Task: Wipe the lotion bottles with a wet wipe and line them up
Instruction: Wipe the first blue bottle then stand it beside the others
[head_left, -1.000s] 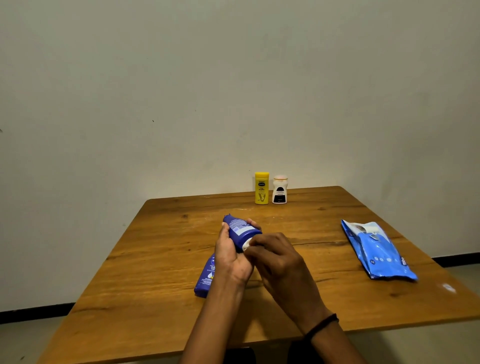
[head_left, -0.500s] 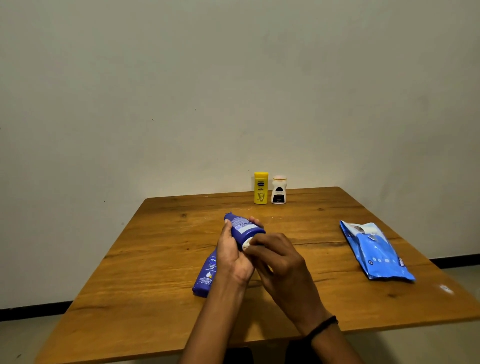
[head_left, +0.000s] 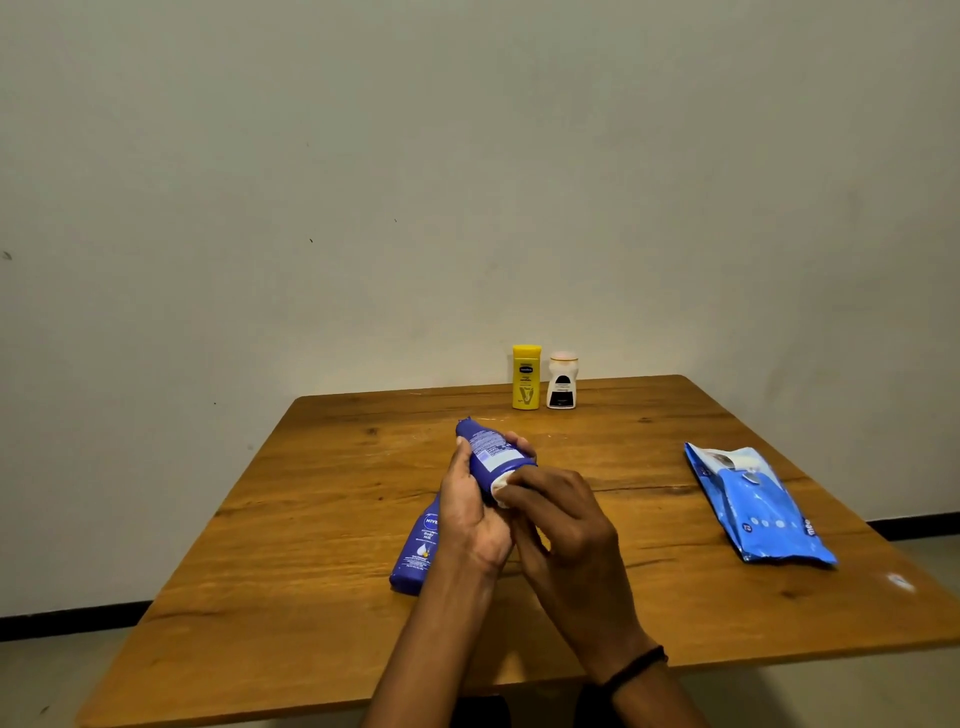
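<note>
My left hand (head_left: 475, 512) grips a dark blue lotion bottle (head_left: 491, 452), tilted with its end pointing away from me, above the table's middle. My right hand (head_left: 563, 525) presses a small white wet wipe (head_left: 501, 488) against the bottle's near end. A second dark blue lotion bottle (head_left: 415, 556) lies flat on the table beneath my left hand, partly hidden by it. A yellow lotion bottle (head_left: 526, 376) and a small white bottle (head_left: 562, 382) stand upright side by side at the table's far edge.
A blue pack of wet wipes (head_left: 753, 504) lies on the right side of the wooden table (head_left: 311, 519), its flap lifted. A plain wall rises just behind the table. A small pale mark (head_left: 900, 581) sits near the right front corner.
My hands and the held bottle have stayed almost in place; my right hand's fingers shifted slightly with the wipe at the bottle's near end.
</note>
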